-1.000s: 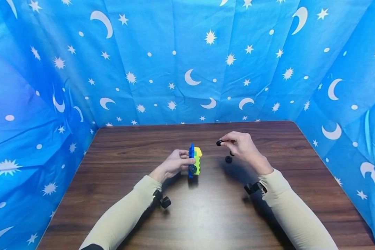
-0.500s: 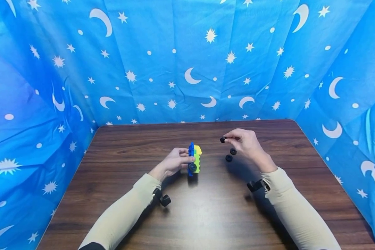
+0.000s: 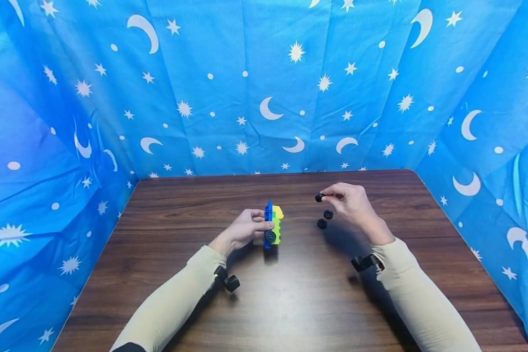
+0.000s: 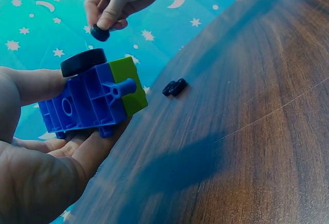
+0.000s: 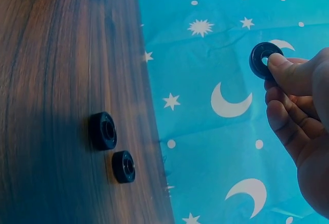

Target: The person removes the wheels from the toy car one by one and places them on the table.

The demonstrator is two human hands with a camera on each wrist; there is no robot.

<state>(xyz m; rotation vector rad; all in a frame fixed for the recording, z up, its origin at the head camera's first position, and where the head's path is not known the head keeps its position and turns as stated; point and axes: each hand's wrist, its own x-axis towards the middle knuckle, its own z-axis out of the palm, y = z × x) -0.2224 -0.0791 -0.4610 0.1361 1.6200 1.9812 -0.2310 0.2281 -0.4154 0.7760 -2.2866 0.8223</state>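
Nearest us, two cream cloth sleeves (image 3: pixel 171 298), each bearing a black wrist camera (image 3: pixel 231 283), reach in from seven and five o'clock. Beyond them, the left hand (image 3: pixel 241 231) grasps a blue, yellow and lime-green studded plastic toy vehicle (image 3: pixel 276 230) above the brown wood-grain table (image 3: pixel 281 305), thumb on one side, fingers on the other. We judge that this grip steadies the body while leaving its blue cylindrical peg (image 4: pixel 125 88) and its mounted black ring-shaped wheel (image 4: pixel 82 62) clear.

At three o'clock from the vehicle, two loose black plastic wheels (image 5: pixel 102 131) lie just beside each other, conveniently near the right hand, we think. At two o'clock, the right hand (image 3: pixel 351 206) pinches another black plastic wheel (image 5: pixel 256 64) between thumb and fingers; held near its edge, its hub hole shows, probably making it easy to aim. Farthest, at twelve o'clock, hangs a blue fabric backdrop (image 3: pixel 229 122) with white moons and stars.
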